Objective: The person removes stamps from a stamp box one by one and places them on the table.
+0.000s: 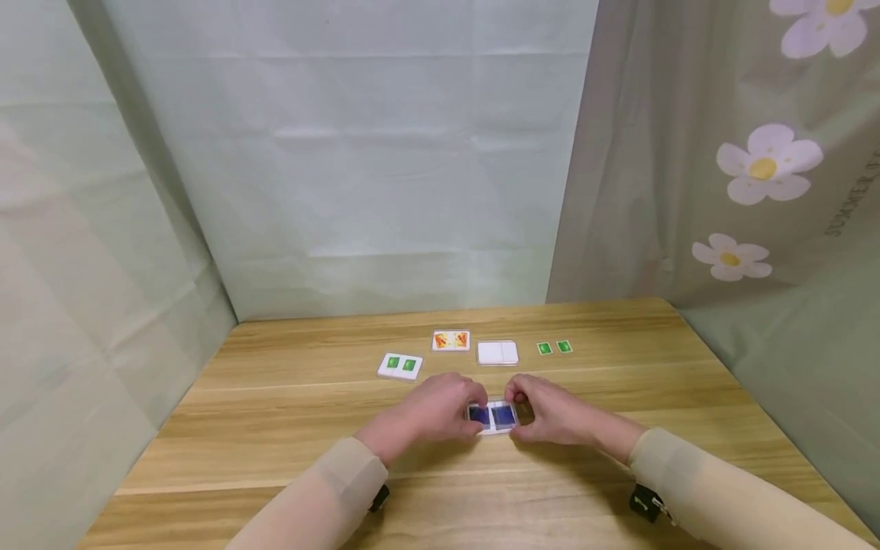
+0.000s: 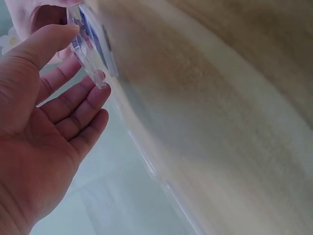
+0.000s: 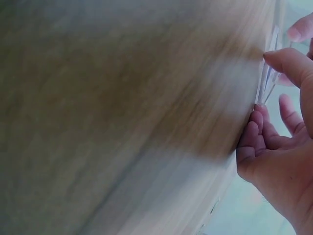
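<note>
A small white case [image 1: 496,432] holding two dark blue picture squares [image 1: 505,415] lies on the wooden table between both hands. My left hand [image 1: 440,409] pinches a clear plastic cover [image 2: 89,56] by its edges. In the left wrist view that cover stands tilted against the case, apart from it at the near end. My right hand [image 1: 555,410] grips the case's right end, thumb on one edge and fingertips on the opposite edge, as the right wrist view shows. How far the cover and case touch under the fingers is hidden.
Behind the hands lie a case with two green pictures [image 1: 401,367], a case with orange pictures [image 1: 451,341] and a blank white case [image 1: 497,353]. Two loose green squares [image 1: 554,347] lie at the right. Curtains [image 1: 371,153] surround the wooden table [image 1: 275,420].
</note>
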{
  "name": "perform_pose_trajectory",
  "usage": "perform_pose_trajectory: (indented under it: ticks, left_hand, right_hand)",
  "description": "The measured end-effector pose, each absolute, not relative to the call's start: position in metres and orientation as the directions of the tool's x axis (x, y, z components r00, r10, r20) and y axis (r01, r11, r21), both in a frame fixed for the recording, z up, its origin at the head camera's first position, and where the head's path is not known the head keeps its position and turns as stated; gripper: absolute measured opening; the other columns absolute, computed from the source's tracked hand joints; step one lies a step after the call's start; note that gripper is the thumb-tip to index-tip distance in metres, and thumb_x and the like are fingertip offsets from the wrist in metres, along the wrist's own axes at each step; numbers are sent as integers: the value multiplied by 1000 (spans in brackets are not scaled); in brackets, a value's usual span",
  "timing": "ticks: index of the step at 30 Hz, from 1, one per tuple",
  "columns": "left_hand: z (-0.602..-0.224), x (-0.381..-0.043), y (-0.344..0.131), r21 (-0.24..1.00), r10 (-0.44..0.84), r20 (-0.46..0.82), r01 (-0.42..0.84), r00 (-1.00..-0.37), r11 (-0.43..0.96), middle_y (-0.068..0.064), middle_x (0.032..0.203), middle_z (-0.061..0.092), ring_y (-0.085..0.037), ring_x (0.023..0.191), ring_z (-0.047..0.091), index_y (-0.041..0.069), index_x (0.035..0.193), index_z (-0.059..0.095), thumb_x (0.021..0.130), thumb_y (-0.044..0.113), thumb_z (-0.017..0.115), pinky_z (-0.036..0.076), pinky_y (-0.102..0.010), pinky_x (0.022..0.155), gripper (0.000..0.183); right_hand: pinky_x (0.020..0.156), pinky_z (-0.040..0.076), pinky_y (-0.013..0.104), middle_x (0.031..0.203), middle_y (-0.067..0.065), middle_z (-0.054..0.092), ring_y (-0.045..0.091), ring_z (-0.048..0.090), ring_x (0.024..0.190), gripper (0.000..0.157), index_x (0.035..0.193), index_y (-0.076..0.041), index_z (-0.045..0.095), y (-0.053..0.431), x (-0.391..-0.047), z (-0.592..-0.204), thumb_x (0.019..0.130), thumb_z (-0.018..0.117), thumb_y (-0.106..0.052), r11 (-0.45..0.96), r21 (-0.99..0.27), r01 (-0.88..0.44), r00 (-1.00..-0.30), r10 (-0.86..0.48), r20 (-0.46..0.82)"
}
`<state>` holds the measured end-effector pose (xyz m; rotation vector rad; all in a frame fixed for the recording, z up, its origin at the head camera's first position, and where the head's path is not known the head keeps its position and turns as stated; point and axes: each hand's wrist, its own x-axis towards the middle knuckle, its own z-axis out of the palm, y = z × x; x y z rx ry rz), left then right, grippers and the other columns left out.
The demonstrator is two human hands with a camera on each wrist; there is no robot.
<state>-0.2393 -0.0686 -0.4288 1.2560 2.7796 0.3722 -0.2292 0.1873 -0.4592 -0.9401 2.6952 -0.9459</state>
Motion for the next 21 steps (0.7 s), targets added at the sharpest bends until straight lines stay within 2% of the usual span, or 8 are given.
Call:
perform_pose_trajectory:
  ticks: [5,10,15,21]
  left_hand:
    - [-425,-240,-73,274,733,56,717,-678,641,1,106,77,-10,89,61,11,117,79,91,25,93,55,-29,83,32]
    - [-420,-242,-84,272,712,100,708,-695,652,-3,116,77,-19,104,67,12,119,78,91,24,92,58,-39,95,33]
    - [-419,-250,-99,269,684,142,693,-716,669,-8,121,76,-28,116,68,10,119,77,92,22,91,56,-47,104,32]
    - [-424,-260,-113,271,640,116,644,-760,716,-11,130,73,-35,131,64,9,122,76,95,20,88,50,-50,114,31]
  right_hand:
    - [97,56,37,110,-1,63,18,60,104,48,117,-9,61,188,-230,-459,83,94,-9,610,-603,-515,-798,-598,76]
    - [101,56,39,112,0,64,18,61,107,50,119,-9,61,188,-229,-459,82,94,-9,607,-602,-519,-798,-597,86]
    - [102,56,41,112,1,64,19,61,108,51,119,-8,61,188,-229,-458,81,95,-10,608,-609,-510,-803,-590,83]
    - [102,56,41,112,-1,63,18,60,107,50,118,-8,61,188,-226,-459,81,95,-12,616,-603,-506,-807,-584,81]
